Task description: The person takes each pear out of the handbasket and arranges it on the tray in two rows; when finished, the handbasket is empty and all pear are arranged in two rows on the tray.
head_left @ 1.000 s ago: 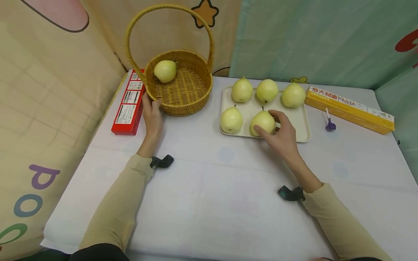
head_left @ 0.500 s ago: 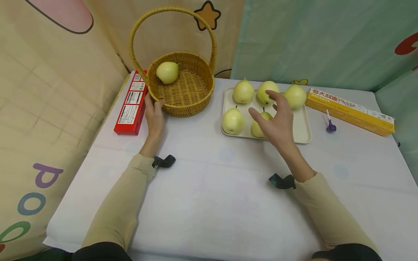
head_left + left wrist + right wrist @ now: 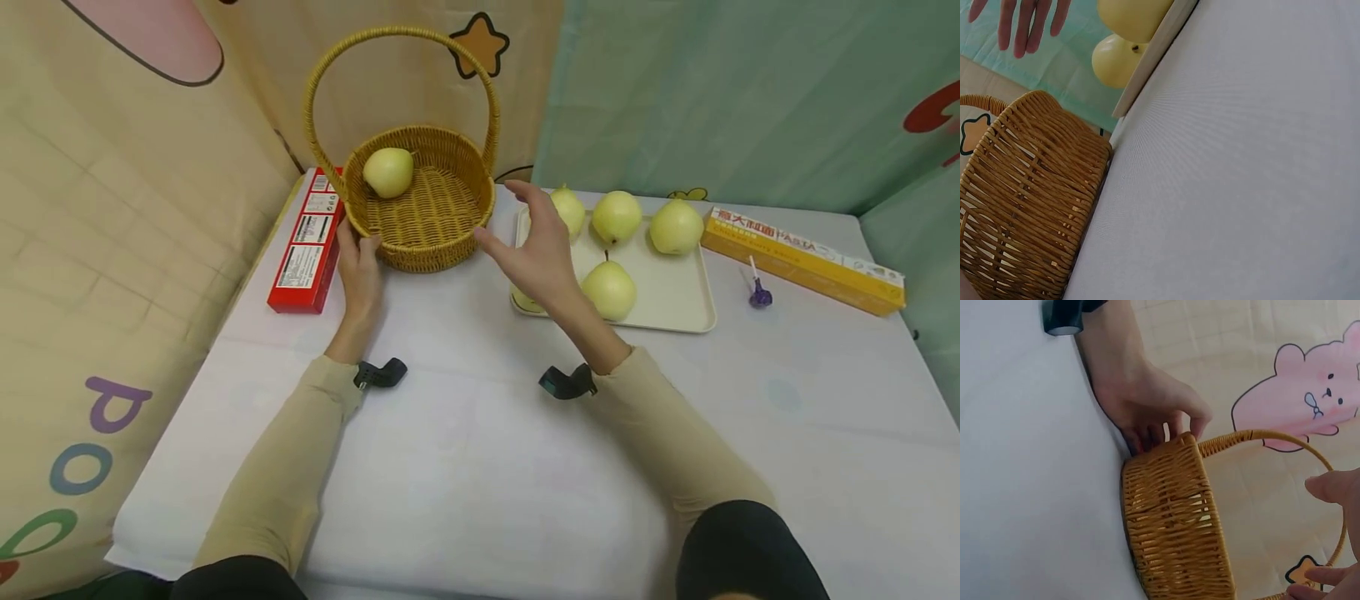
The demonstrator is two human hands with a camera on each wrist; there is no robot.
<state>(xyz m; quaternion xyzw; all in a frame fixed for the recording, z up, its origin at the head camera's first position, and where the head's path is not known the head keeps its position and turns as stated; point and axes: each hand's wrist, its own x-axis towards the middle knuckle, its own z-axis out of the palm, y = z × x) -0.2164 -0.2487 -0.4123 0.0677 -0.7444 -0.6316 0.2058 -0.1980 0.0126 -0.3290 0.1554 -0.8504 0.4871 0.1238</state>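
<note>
A round wicker basket [image 3: 431, 258] with a tall hooped handle stands at the back left, one pale green pear [image 3: 388, 172] inside it. My left hand [image 3: 360, 271] holds the basket's near left side; in the right wrist view its thumb is at the rim and its fingers bend against the outer wall. My right hand [image 3: 536, 250] is in the air just right of the basket, thumb and fingers spread, nothing between them. Behind it, a cream tray [image 3: 667, 292] carries several pears, among them a front pear [image 3: 609, 290]; another at the front left is mostly hidden by the hand.
A red box [image 3: 303, 250] lies left of the basket, close by my left hand. Right of the tray lie a yellow pasta box [image 3: 802, 260] and a purple lollipop [image 3: 760, 293]. Printed curtains [image 3: 705, 100] hang behind the white-covered table [image 3: 465, 467].
My right hand has let go of the front pear on the tray, lifted off and moved left towards the basket with its fingers spread. My left hand stays at the basket.
</note>
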